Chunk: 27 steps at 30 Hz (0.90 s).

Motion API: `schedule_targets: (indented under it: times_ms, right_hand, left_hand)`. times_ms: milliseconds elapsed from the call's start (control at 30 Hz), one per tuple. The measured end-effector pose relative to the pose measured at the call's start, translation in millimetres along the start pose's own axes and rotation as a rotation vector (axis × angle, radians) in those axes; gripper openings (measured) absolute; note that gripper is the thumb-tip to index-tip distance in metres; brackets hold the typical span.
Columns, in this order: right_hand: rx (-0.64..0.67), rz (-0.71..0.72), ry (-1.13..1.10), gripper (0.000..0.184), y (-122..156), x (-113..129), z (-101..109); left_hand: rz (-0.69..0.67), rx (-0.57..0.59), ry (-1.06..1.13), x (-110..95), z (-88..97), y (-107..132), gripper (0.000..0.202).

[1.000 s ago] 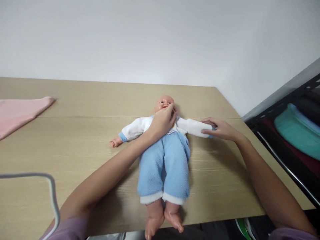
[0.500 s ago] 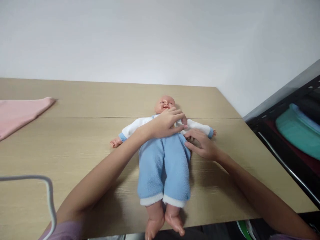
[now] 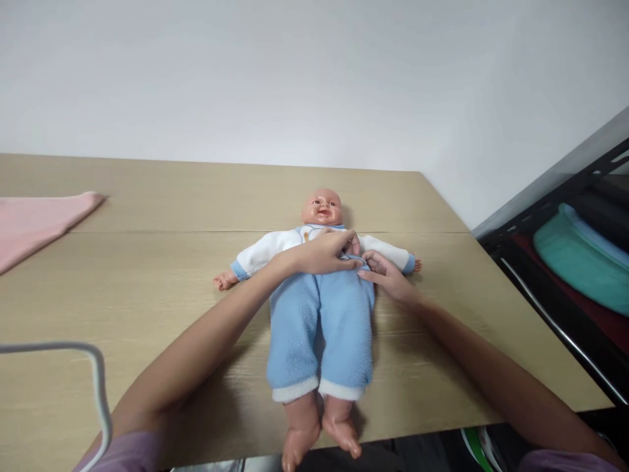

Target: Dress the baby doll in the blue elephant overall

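Observation:
A baby doll [image 3: 322, 207] lies on its back on the wooden table, head toward the wall and bare feet at the near edge. It wears a white top with blue cuffs and fluffy blue trousers [image 3: 295, 334] with white hems. Across the doll's belly, my left hand [image 3: 330, 251] has its fingers curled on the trousers' waistband, pinching its edge. My right hand [image 3: 386, 272] is at the side of the waist, thumb and fingers closed on the same waistband. The fingers partly hide the cloth they grip.
On the table [image 3: 171, 196] at the far left lies a folded pink cloth [image 3: 39, 223]. A grey-white cable [image 3: 98, 387] loops over the near left corner. Beyond the right edge, a black rack [image 3: 565, 328] holds a teal item [image 3: 580, 262]. A white wall stands behind.
My left hand has come down from the doll's upper chest to the waistband. My right hand has shifted slightly up and closed on the waistband's side. The doll's face and collar show more.

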State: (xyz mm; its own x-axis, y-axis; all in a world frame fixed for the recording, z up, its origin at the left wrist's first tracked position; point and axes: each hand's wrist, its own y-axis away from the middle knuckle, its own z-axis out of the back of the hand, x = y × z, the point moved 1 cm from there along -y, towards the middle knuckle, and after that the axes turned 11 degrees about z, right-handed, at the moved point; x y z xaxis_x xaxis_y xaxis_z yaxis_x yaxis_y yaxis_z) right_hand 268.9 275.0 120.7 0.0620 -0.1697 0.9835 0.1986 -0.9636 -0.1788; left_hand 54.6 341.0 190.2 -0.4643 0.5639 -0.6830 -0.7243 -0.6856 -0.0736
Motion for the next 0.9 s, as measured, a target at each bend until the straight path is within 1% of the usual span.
schedule_targets:
  times_ms: [67,133,233,300,367,400,433,467,500,533,567,600,633,667,700,767,833,900]
  right_hand:
    - [-0.072,0.088,0.135,0.041,0,-7,1]
    - [-0.137,0.140,0.222,0.039,2,-12,2]
    - [-0.199,0.207,0.378,0.034,5,-12,4]
    - [-0.270,0.308,0.528,0.027,6,-8,13]
    - [-0.317,0.472,0.697,0.020,4,-1,31]
    - [-0.310,0.575,0.776,0.019,2,3,42]
    - [-0.268,0.675,0.855,0.020,-1,6,55]
    - [-0.197,0.778,0.924,0.025,-4,10,69]
    - [-0.087,0.837,0.980,0.033,-7,13,83]
    - [0.029,0.857,1.025,0.043,-11,14,96]
    - [0.121,0.840,1.055,0.055,-14,15,108]
    - [0.206,0.794,1.071,0.065,-16,14,118]
    - [0.264,0.739,1.072,0.072,-18,13,126]
    - [0.295,0.686,1.064,0.073,-19,12,131]
    - [0.305,0.644,1.052,0.069,-19,10,134]
    - [0.260,0.611,1.021,0.057,-18,8,134]
    - [0.153,0.629,0.971,0.053,-16,11,127]
    - [0.051,0.658,0.895,0.054,-14,18,116]
  left_hand:
    - [0.001,0.006,-0.001,3,-0.7,0,0.022]
    - [0.003,-0.005,-0.024,5,-1.4,-1,0.022]
    - [-0.032,-0.064,-0.075,4,-1.9,-2,0.020]
    - [-0.079,-0.124,-0.130,1,-2.1,-2,0.021]
    - [-0.098,-0.183,-0.189,-6,-3.1,-1,0.025]
    - [-0.090,-0.207,-0.218,-9,-4.1,-1,0.027]
    - [-0.074,-0.224,-0.248,-13,-5.6,-1,0.029]
    - [-0.056,-0.232,-0.281,-17,-7.5,-1,0.031]
    - [-0.041,-0.231,-0.318,-20,-9.8,-2,0.033]
    - [-0.029,-0.223,-0.359,-23,-12.4,-4,0.036]
    - [-0.019,-0.211,-0.400,-25,-15.1,-6,0.038]
    - [-0.006,-0.200,-0.440,-26,-17.9,-8,0.040]
    - [0.011,-0.190,-0.476,-27,-20.6,-10,0.042]
    - [0.033,-0.181,-0.507,-26,-23.1,-12,0.043]
    - [0.057,-0.173,-0.532,-26,-25.5,-14,0.045]
    - [0.098,-0.161,-0.566,-24,-29.7,-15,0.053]
    - [0.124,-0.175,-0.570,-23,-32.8,-15,0.064]
    - [0.136,-0.215,-0.552,-23,-34.7,-13,0.074]
